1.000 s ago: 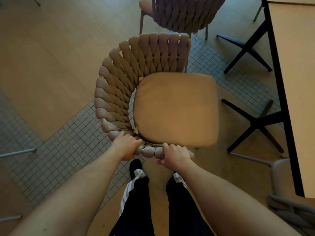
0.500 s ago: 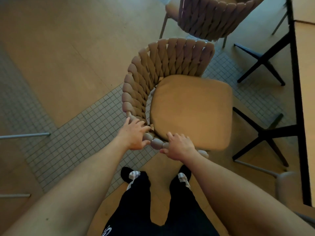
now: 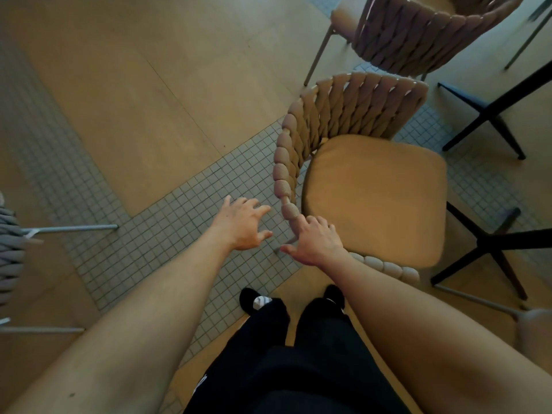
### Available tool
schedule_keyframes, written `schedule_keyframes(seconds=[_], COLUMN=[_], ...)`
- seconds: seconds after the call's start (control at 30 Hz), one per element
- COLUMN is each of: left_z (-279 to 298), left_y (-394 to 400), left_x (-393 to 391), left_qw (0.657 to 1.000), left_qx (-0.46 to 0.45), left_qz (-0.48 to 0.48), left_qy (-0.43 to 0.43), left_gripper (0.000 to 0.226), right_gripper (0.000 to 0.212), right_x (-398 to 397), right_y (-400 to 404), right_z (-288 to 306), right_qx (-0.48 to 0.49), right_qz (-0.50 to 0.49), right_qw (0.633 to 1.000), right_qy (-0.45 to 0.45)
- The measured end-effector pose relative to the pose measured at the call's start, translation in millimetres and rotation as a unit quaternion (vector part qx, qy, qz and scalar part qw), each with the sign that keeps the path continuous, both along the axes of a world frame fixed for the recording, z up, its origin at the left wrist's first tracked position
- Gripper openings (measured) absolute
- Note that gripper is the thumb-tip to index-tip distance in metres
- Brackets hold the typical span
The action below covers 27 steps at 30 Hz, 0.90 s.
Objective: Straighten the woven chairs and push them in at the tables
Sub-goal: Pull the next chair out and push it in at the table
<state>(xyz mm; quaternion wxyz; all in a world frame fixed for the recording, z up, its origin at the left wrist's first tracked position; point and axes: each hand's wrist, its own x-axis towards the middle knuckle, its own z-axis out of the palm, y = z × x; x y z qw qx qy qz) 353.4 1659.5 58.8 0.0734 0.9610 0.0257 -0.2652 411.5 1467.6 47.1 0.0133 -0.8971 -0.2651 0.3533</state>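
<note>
- Head view, far left: a grey woven chair point(image 3: 10, 234) sits at the frame edge with thin metal legs point(image 3: 71, 228) lying across the tiled strip of floor point(image 3: 167, 222). It is well apart from your work and not in the way.
- Your left hand point(image 3: 243, 224) hovers over the tiles just beside the chair rim, its grip spread and holding nothing.
- Your right hand point(image 3: 318, 240) rests on the woven rim at the near corner, fingers point(image 3: 304, 224) loosely curled over it and thumb out. This reads as a light steadying touch, not a firm hold.
- Next comes the tan woven chair point(image 3: 343, 115), your task's thing, with its seat cushion point(image 3: 373, 198) facing right toward the counter, whose top is out of frame. It stands angled, so it likely needs squaring.
- At right, the black counter base point(image 3: 490, 243) spreads its feet just beside the seat front. Judge your push so the chair legs clear them.
- Top right, a second woven chair point(image 3: 418, 34) stands just beyond the first's back, leaving little room to swing.
</note>
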Motion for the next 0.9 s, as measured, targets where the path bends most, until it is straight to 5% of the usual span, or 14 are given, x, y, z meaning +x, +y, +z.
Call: schedule_keyframes(seconds=[0.4,0.9], left_z=[-10.6,-12.5], left_y=[60.9,94.4], left_x=[27.6,183.5], left_qw=[0.999,0.971], left_qx=[-0.009,0.004], left_qz=[-0.029,-0.237], left_qy=[0.014,0.036], left_gripper=[0.071,0.07], right_gripper=[0.08,0.095], right_x=[33.2,93.5], right_y=[45.9,75.8], right_z=[-3.1,-18.2], right_qx=[0.004,-0.022], right_qz=[-0.094,-0.248], right_qw=[0.995,0.967], right_qy=[-0.015,0.049])
